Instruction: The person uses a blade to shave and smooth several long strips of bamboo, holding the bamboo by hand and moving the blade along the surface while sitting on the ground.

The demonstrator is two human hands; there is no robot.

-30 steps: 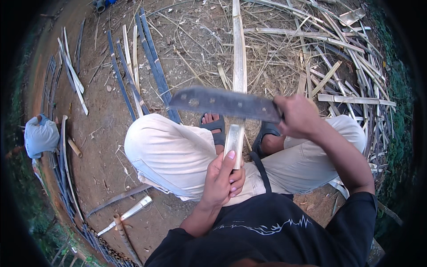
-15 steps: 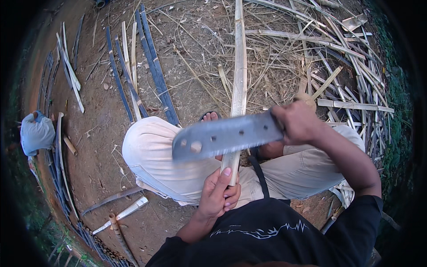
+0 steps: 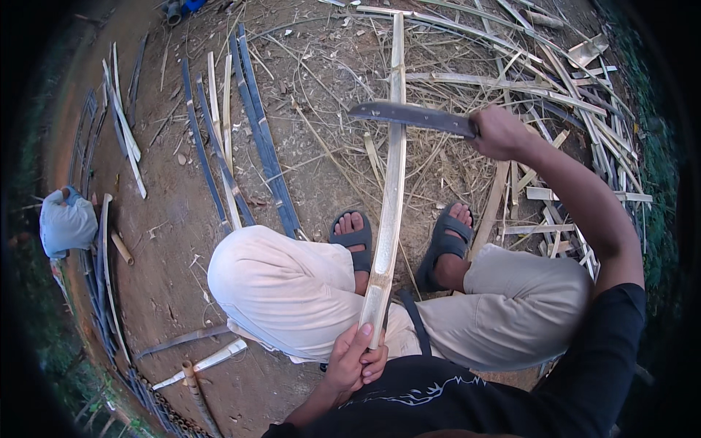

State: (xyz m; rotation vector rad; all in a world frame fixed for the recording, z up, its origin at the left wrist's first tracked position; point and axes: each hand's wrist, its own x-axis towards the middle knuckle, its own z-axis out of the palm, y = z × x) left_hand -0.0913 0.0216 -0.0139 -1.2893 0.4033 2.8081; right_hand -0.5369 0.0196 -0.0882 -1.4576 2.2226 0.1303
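A long pale split bamboo strip runs away from me between my knees, its inner side up and a node across it near my end. My left hand is closed around its near end, thumb on top. In my right hand is a machete, its handle mostly hidden by my fingers. The dark blade points left, nearly edge-on, and crosses the strip toward its far end. Whether the blade touches the strip I cannot tell.
Dark and pale bamboo strips lie on the dirt at left. A pile of split bamboo spreads along the right, and thin shavings litter the ground ahead. Another person is bent over at far left. My sandalled feet flank the strip.
My right hand has carried the machete away from me along the strip, and the blade has turned from broadside to nearly edge-on. My left hand keeps its hold, lower in view.
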